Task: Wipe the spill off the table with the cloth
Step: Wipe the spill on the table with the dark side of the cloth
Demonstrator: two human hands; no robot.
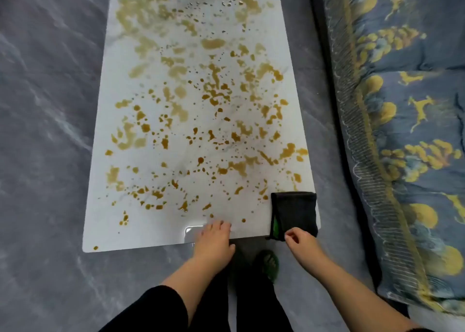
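The folded dark cloth (pixel 294 212) is apparently pinched in the grip of the right hand (pixel 300 240) for wiping; the left hand (pixel 214 240), released, is braced on the white marbled surface (pixel 141 233).

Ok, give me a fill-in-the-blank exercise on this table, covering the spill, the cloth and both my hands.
1. The folded dark cloth lies on the table's near ____ corner.
2. The left hand rests flat on the table's near ____.
3. The right hand, fingers curled, is at the near edge of the ____.
4. The brown spill is spattered over nearly the whole ____.

Missing words: right; edge; cloth; table.
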